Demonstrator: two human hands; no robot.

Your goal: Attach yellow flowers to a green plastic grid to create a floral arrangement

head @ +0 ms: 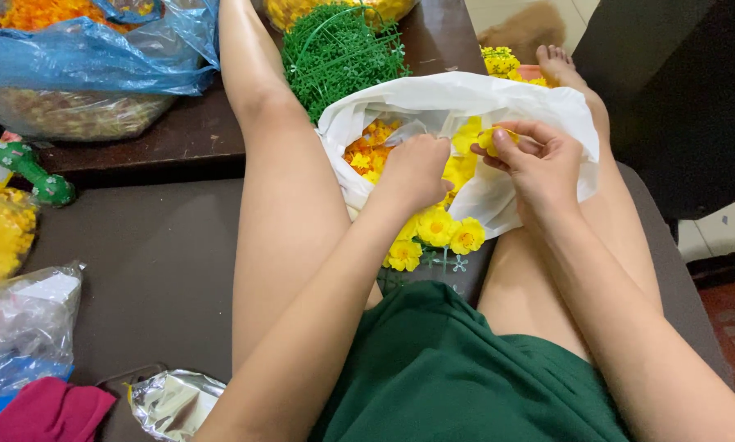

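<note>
A white plastic bag (466, 94) full of yellow and orange artificial flower heads rests on my lap between my legs. My left hand (415, 172) is closed inside the bag's mouth, fingers curled on flower heads I cannot see clearly. My right hand (539, 160) pinches a small yellow flower head (492, 139) between thumb and fingers above the bag. A green plastic strip with yellow flowers attached (437, 233) lies on my lap just below both hands.
A green plastic grid mat (339, 53) lies beyond the white bag on a dark table. Blue bags of orange flowers (89, 49) sit far left. A green tool (36, 172), clear bags (20, 323), red cloth (48, 409) and foil wrapper (171, 401) are on the left.
</note>
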